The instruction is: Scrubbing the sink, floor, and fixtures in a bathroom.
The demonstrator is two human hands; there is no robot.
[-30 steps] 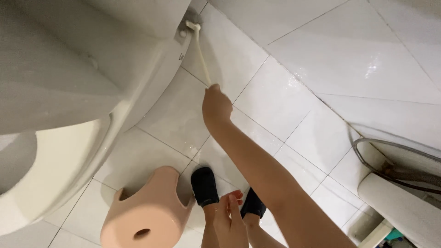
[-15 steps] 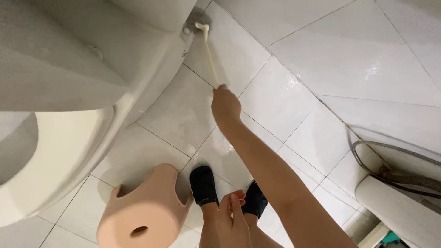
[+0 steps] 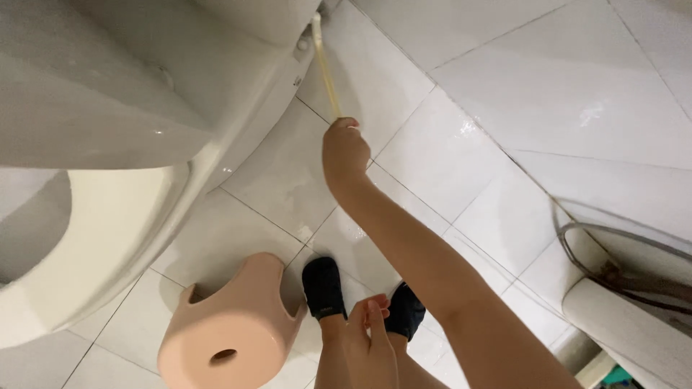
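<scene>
A thin, pale yellow brush is grasped at its lower end by the right hand, whose grip is clenched around the handle; the arm is stretched out from the lower right of the view toward the back of the toilet; the brush handle runs up and slightly to the left from the fist, and its white head is pressed against the rear side of the toilet base, just beside a small fitting on the porcelain, where the base meets the floor; whether bristles are touching the tile as well cannot be told.

The left hand is seen low in the view, near the person's legs; nothing is held in it, and its fingers are loosely curled with the grip released; it is well apart from the brush.

Two feet in dark socks are planted on the white tiles, just beside a pink plastic stool with a round hole in its top; the stool stands between the toilet bowl and the feet; the white toilet seat is seen at the left edge, with the lid or cistern above it.

Wet patches are seen shining on the tiled floor; at the right edge a grey hose is curved over a white cylindrical object, well apart from both hands.
</scene>
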